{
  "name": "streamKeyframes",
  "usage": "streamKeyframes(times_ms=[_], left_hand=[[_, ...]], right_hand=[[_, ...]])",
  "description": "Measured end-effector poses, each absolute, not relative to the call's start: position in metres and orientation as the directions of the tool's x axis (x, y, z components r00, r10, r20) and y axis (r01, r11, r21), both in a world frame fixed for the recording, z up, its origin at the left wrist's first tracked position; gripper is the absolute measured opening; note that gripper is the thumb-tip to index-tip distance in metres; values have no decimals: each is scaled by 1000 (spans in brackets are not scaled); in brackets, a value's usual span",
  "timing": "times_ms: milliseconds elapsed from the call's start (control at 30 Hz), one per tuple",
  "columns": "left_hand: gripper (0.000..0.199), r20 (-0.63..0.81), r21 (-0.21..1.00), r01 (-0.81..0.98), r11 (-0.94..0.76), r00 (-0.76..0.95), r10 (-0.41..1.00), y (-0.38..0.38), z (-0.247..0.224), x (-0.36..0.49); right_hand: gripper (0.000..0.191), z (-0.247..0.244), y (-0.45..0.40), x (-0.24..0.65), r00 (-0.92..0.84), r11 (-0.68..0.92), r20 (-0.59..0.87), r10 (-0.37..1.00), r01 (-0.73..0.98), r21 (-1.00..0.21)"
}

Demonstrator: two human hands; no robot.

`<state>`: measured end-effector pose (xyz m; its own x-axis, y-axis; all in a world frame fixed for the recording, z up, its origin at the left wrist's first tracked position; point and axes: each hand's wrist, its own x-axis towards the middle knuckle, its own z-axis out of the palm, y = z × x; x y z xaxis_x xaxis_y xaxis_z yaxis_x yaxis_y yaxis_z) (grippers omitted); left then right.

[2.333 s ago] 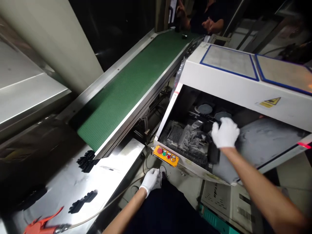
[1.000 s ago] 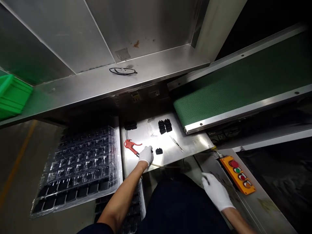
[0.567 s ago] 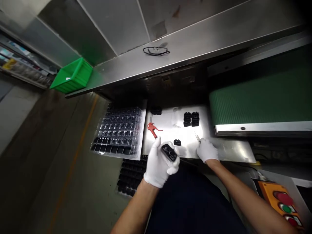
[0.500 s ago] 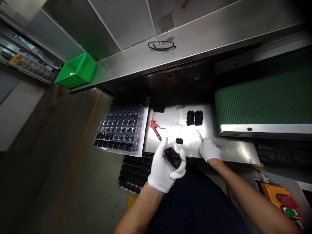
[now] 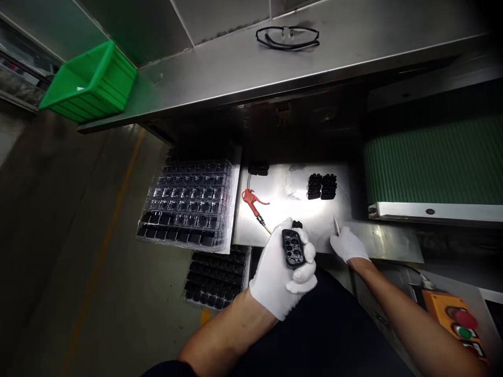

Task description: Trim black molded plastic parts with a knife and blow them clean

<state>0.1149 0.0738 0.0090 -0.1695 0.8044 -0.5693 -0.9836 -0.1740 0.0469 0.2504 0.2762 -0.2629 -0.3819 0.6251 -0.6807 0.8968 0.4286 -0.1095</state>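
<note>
My left hand (image 5: 281, 272), in a white glove, is closed around a black plastic part (image 5: 294, 248). The part is oblong with rounded corners, and its upper face shows several round recesses. To the right, my gloved right hand (image 5: 349, 245) grips a slim, pointed, pen-like tool (image 5: 336, 225) just above the steel table (image 5: 283, 201); its exact kind is unclear. Behind my left fingers lies another small black part (image 5: 297, 224), partly hidden. Farther back stand stacked black parts (image 5: 322, 187) in two short columns.
A red air blow gun (image 5: 250, 201) lies left on the table beside clear trays (image 5: 184, 201) of black parts. More trays (image 5: 216, 277) sit lower down. Around are a green conveyor (image 5: 436, 167), green bin (image 5: 90, 84), glasses (image 5: 288, 37) on a ledge and a control box (image 5: 448, 309).
My left hand has turned the black part, so its recessed face now shows. My right hand still holds the tool near the table. The camera view has moved closer and shifted.
</note>
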Motion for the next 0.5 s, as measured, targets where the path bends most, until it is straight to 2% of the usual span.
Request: streamKeyframes(times_ms=[233,500], left_hand=[[47,-577,393,-904,-168,-385,721,75,16,90],[36,-541,497,-851,-172,-458,705,76,21,81]], right_hand=[[35,-259,273,245,-325,415,-736,594,907,-66],[35,-254,271,241,-306,385,-740,598,920,-69]])
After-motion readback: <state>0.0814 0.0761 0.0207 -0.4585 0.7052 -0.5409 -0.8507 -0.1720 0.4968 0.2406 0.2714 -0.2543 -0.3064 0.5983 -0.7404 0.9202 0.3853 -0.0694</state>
